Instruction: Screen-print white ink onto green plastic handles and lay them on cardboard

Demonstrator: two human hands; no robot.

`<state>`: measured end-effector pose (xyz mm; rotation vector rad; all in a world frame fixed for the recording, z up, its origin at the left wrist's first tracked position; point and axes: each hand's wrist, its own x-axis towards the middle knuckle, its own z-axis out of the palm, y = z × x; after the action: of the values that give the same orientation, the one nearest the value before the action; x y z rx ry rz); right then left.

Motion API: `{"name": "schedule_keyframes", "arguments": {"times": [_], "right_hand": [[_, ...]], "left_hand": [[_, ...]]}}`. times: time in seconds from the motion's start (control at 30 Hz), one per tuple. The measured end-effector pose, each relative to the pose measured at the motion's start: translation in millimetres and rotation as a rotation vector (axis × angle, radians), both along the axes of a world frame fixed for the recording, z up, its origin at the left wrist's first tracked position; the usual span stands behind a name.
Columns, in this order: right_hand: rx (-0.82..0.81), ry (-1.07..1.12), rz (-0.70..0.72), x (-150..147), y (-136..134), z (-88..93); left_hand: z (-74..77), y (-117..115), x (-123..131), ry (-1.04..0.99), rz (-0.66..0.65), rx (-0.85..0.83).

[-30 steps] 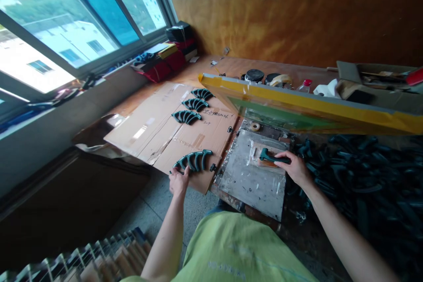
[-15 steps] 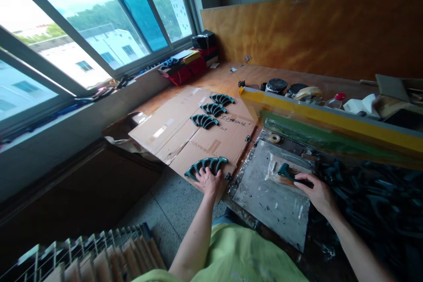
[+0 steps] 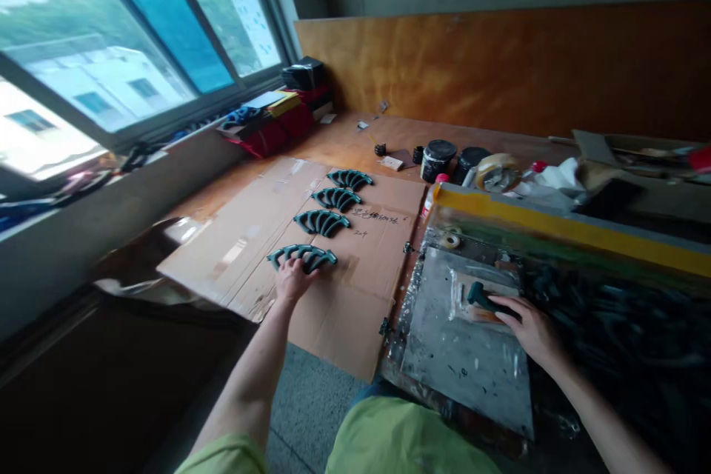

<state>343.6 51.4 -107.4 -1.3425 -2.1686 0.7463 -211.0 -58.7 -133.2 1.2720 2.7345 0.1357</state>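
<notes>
My left hand [image 3: 293, 281] has its fingers curled over the nearest row of dark green curved pieces [image 3: 323, 258], which lie side by side like a fan on a flat cardboard sheet [image 3: 347, 326]. Beyond it lie three similar fans, the closest being another row [image 3: 323, 222]. My right hand [image 3: 530, 322] grips a dark green handle-like piece with a T-shaped end [image 3: 476, 293]. That piece is over a small taped pad [image 3: 460, 304] on a grey metal plate [image 3: 461, 370]. Whether the piece touches the pad, I cannot tell.
A dark heap of similar pieces [image 3: 611, 341] lies to the right. Behind the plate stands a yellow-edged screen frame [image 3: 555, 218], with black-lidded jars [image 3: 438, 155] beyond. A tape roll [image 3: 450, 240] lies by the plate. Black clips [image 3: 385, 326] sit along the cardboard's right edge.
My left hand has moved the nearest fan of pieces across the cardboard, closer to the other three. My right hand keeps its piece over the pad. The view has turned right.
</notes>
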Motion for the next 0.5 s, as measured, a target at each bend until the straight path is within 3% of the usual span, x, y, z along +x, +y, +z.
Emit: {"name": "schedule_keyframes", "arguments": {"times": [0.13, 0.27, 0.33, 0.4, 0.5], "right_hand": [[0.092, -0.102, 0.041, -22, -3, 12.2], [0.171, -0.229, 0.055, -32, -9, 19.2], [0.202, -0.295, 0.047, -33, -15, 22.4], [0.213, -0.361, 0.045, -33, -21, 24.9], [0.228, -0.419, 0.06, -36, -21, 23.7]], "left_hand": [[-10.3, 32, -44, -0.036, -0.049, -0.055], [-33.9, 34, -53, -0.022, -0.067, 0.015], [-39.2, 27, -45, 0.016, -0.059, 0.143], [-33.7, 24, -27, 0.03, -0.034, 0.289], [-2.3, 32, 20, -0.035, -0.027, 0.494]]}}
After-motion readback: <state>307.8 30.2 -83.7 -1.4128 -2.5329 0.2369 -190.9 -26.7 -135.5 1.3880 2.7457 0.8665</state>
